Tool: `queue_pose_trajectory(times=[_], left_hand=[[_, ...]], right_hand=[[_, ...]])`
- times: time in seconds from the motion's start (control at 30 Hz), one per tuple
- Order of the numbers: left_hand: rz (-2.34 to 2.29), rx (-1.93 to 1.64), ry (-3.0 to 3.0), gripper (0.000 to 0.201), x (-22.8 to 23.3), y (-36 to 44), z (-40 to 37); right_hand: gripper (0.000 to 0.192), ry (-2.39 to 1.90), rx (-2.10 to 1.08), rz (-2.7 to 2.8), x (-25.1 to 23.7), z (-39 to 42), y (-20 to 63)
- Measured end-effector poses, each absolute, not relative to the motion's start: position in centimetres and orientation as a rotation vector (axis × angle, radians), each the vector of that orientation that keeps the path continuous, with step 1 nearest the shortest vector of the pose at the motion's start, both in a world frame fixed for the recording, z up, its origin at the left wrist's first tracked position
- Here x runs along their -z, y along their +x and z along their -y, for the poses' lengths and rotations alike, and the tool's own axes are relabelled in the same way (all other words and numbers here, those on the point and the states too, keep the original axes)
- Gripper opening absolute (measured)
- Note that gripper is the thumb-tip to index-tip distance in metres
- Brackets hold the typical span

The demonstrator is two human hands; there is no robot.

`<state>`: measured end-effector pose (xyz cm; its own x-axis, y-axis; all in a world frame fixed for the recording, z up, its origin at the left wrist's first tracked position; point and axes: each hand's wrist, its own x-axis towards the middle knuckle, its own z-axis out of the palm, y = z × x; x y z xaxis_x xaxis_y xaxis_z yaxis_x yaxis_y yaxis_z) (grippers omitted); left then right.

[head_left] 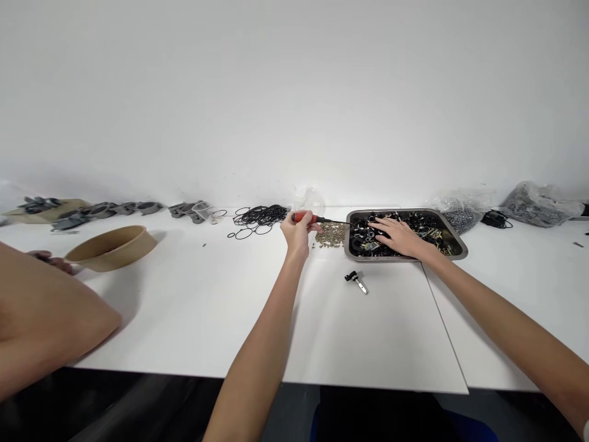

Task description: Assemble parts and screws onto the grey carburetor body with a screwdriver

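Observation:
A red-handled screwdriver is gripped in my left hand, its dark shaft pointing right toward the metal tray. Over that tray my right hand lies with fingers stretched out, resting on small black and metal parts. Whether its fingertips touch one certain part I cannot tell. Just in front of the tray, a lock-like part with a black head and a silver blade lies on the white table. Small brass-coloured pieces are heaped between my left hand and the tray.
Black rubber rings lie left of my left hand. Grey curved parts line the wall. A tan round container stands at left, beside another person's arm. Clear bags of small parts sit at the back right.

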<state>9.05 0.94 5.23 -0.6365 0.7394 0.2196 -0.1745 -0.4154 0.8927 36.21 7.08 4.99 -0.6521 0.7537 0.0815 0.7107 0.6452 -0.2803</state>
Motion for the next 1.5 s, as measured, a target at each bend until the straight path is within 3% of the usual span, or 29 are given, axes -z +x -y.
queue_pose_trajectory(times=[0.7,1.5], left_hand=[[-1.183,-2.095,0.803,0.027,-5.2,8.9,-1.1],[-1.115,-1.881,0.675,0.015,-4.8,10.3,-1.1]], right_hand=[[0.022,-1.358,-0.361,2.169,-6.0,-10.0,40.1],[0.025,-1.116,-0.29,2.117,-5.6,-5.2,45.8]])
